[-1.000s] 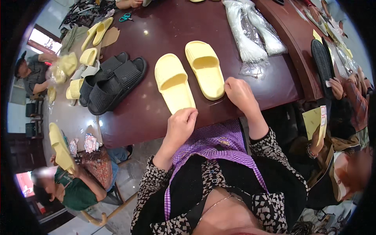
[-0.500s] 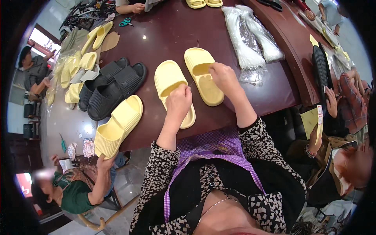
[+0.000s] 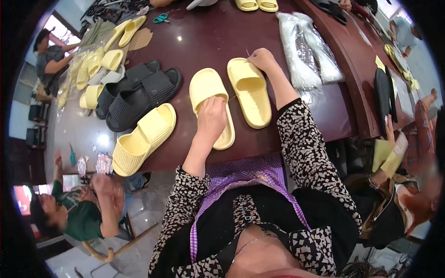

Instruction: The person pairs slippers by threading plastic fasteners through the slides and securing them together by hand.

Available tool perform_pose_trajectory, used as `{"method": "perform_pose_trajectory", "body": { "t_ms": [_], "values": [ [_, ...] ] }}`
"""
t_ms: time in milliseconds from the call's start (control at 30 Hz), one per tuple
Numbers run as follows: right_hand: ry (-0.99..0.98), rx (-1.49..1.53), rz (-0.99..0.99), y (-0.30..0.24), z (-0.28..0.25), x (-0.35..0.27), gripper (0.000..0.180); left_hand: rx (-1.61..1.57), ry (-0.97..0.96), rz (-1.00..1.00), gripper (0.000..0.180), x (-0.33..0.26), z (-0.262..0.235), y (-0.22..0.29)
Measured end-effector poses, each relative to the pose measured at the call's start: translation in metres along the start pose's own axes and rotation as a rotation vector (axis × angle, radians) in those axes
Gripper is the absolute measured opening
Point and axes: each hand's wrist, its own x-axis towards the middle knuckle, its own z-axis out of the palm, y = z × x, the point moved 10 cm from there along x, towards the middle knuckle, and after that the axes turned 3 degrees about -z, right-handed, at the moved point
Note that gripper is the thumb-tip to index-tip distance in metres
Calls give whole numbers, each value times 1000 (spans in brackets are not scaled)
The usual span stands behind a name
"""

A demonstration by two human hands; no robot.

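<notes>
The left hand lay curled and pressing on a smooth pale-yellow foam slide; the right hand pinched the toe of its ribbed twin just beside it. Both slides rested on a glossy dark-brown surface, near ridged black slides and clear plastic bags.

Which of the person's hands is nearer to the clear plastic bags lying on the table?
Right. The right hand rests at the far end of the right-side yellow slipper, just beside the clear plastic bags. The left hand lies on the other yellow slipper, farther away.
</notes>
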Motion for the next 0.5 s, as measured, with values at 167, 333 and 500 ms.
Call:
{"method": "perform_pose_trajectory", "body": {
  "t_ms": [167, 333, 500],
  "values": [
    [-66, 70, -230, -34, 15, -15, 22, 60, -60, 40, 7, -5, -1, -9],
    [-39, 77, -390, -78, 9, -33, 19, -5, -147, 36, 9, -1, 10, -10],
    [-183, 392, -457, -142, 29, -28, 20, -44, -143, 28, 9, 3, 7, -7]
  ]
}}
